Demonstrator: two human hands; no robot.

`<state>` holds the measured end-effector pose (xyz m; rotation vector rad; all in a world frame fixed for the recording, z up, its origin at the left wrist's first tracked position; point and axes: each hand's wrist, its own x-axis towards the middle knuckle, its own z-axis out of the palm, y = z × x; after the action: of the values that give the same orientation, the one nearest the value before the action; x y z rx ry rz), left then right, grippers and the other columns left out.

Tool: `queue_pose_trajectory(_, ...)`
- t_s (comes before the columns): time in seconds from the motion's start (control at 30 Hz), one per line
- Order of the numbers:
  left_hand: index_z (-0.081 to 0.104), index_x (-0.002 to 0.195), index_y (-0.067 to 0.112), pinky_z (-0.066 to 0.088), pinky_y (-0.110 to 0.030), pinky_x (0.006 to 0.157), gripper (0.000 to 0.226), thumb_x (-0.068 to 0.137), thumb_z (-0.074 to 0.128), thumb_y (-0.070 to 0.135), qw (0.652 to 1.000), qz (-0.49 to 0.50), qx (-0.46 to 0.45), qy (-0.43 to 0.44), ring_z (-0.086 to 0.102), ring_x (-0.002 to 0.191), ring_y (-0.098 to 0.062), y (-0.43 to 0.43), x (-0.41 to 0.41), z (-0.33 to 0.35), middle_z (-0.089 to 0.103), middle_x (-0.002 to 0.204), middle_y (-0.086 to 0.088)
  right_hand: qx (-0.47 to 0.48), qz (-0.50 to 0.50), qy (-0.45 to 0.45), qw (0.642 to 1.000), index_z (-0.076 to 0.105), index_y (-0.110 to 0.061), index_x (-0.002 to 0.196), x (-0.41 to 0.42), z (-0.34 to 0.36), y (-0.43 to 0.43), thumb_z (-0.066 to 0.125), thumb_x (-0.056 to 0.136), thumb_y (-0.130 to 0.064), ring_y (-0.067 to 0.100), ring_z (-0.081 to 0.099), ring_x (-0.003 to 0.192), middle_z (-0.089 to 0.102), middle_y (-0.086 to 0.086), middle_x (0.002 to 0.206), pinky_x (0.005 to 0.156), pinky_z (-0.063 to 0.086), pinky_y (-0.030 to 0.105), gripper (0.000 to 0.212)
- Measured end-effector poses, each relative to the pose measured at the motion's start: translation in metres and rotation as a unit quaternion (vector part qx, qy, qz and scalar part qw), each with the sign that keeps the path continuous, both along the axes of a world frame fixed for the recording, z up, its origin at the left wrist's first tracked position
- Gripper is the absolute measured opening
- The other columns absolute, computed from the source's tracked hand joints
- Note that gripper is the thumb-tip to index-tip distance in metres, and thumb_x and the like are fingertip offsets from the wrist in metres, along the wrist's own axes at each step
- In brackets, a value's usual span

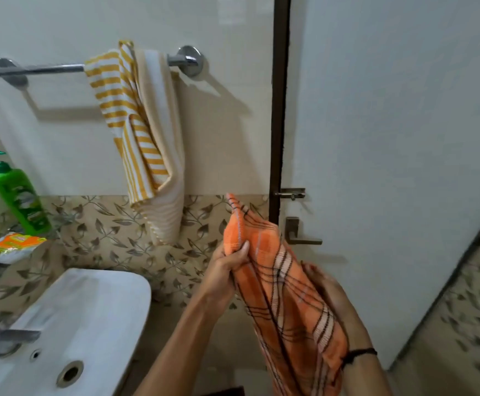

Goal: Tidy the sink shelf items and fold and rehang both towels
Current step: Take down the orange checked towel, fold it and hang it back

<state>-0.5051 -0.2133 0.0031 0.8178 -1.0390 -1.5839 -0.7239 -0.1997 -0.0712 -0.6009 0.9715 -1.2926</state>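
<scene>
An orange checked towel [284, 295] hangs bunched between my hands, low in the middle of the view. My left hand [227, 264] pinches its upper edge with the thumb on top. My right hand [323, 284] grips the cloth from behind and is mostly hidden by it. A yellow-and-white striped towel [144, 132] hangs loosely, unevenly draped, over the right end of the chrome towel bar [33, 70] on the wall. On the shelf at left stand a green pump bottle [18, 195] and an orange packet [15, 242].
A white sink [70, 318] with a tap [18, 335] sits at lower left. A white door with a bolt [290, 193] and a lever handle [301, 234] fills the right side. Leaf-patterned tiles run behind the sink.
</scene>
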Motion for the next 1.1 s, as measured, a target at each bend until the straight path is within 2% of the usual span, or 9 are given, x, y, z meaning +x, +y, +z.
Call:
queue_pose_trajectory(0.23,0.072,0.111,0.013,0.057,-0.024,0.071,0.026,0.091,0.065,0.0,0.975,0.103,0.098,-0.171,0.074,0.094,-0.02,-0.013,0.003,-0.067,0.078,0.109,-0.01,-0.063,-0.117,-0.111,0.985,0.065,-0.007,0.102,-0.009,0.005,0.011,0.065,0.086,-0.01,0.028,0.072,0.084,0.071,0.018,0.099,0.074,0.063,0.039,0.016)
queue_pose_trajectory(0.3,0.065,0.114,0.019,0.056,-0.036,0.087,0.027,0.09,0.069,0.007,0.951,0.152,0.115,-0.245,0.066,0.111,-0.023,-0.015,0.0,-0.083,0.067,0.13,-0.013,-0.063,-0.119,-0.108,0.985,0.064,-0.007,0.099,0.001,0.006,0.012,0.065,0.085,-0.008,0.03,0.07,0.084,0.07,0.018,0.096,0.075,0.062,0.04,0.014)
queue_pose_trajectory(0.37,0.047,0.139,0.018,0.044,-0.051,0.109,0.058,0.088,0.075,0.023,0.905,0.213,0.11,-0.351,0.046,0.134,-0.03,-0.009,-0.005,-0.09,0.044,0.151,-0.011,-0.061,-0.135,-0.093,0.985,0.065,-0.007,0.096,0.014,0.004,0.015,0.067,0.084,-0.007,0.03,0.069,0.085,0.07,0.017,0.094,0.078,0.06,0.042,0.013)
queue_pose_trajectory(0.43,0.045,0.144,0.024,0.046,-0.052,0.107,0.062,0.09,0.074,0.032,0.922,0.213,0.079,-0.314,0.049,0.131,-0.028,0.0,-0.011,-0.086,0.041,0.149,-0.008,-0.066,-0.158,-0.05,0.984,0.067,-0.007,0.094,0.029,0.0,0.015,0.07,0.083,-0.006,0.033,0.069,0.087,0.071,0.02,0.094,0.083,0.058,0.046,0.011)
queue_pose_trajectory(0.5,0.063,0.12,0.033,0.057,-0.044,0.095,0.03,0.092,0.07,0.039,0.964,0.113,0.042,-0.237,0.065,0.113,-0.023,0.011,-0.02,-0.077,0.059,0.135,-0.009,-0.072,-0.171,0.014,0.982,0.07,-0.005,0.093,0.042,-0.003,0.016,0.071,0.085,-0.003,0.034,0.071,0.09,0.074,0.02,0.097,0.085,0.06,0.047,0.008)
queue_pose_trajectory(0.57,0.071,0.108,0.033,0.058,-0.046,0.096,0.026,0.087,0.067,0.048,0.981,0.008,0.053,-0.187,0.07,0.109,-0.026,0.016,-0.027,-0.077,0.069,0.122,-0.012,-0.081,-0.178,0.093,0.976,0.072,-0.005,0.093,0.057,-0.007,0.016,0.071,0.088,-0.002,0.028,0.074,0.09,0.077,0.013,0.093,0.079,0.061,0.037,0.006)
queue_pose_trajectory(0.7,0.073,0.114,0.016,0.058,-0.034,0.086,0.023,0.095,0.07,0.029,0.989,-0.018,0.086,-0.118,0.073,0.107,-0.026,0.021,-0.032,-0.082,0.076,0.112,-0.01,-0.054,-0.156,0.189,0.968,0.076,-0.016,0.095,0.077,-0.019,0.017,0.069,0.092,-0.012,0.025,0.076,0.09,0.078,0.008,0.092,0.08,0.061,0.039,0.009)
queue_pose_trajectory(0.93,0.075,0.11,0.017,0.06,-0.031,0.082,0.022,0.095,0.066,0.003,0.985,-0.016,0.067,-0.161,0.076,0.099,-0.021,0.022,-0.029,-0.101,0.08,0.102,-0.005,0.006,-0.145,0.115,0.983,0.077,-0.006,0.103,0.088,-0.025,0.022,0.055,0.1,-0.004,0.02,0.077,0.087,0.079,0.009,0.094,0.066,0.059,0.023,0.022)
queue_pose_trajectory(1.1,0.076,0.111,0.008,0.058,-0.028,0.078,0.026,0.104,0.051,0.008,0.984,-0.012,0.133,-0.114,0.076,0.099,-0.023,0.027,-0.034,-0.109,0.079,0.105,-0.01,0.014,-0.136,0.11,0.985,0.074,-0.008,0.106,0.08,-0.034,0.028,0.06,0.095,0.002,0.018,0.076,0.093,0.079,0.007,0.095,0.074,0.059,0.025,0.02)
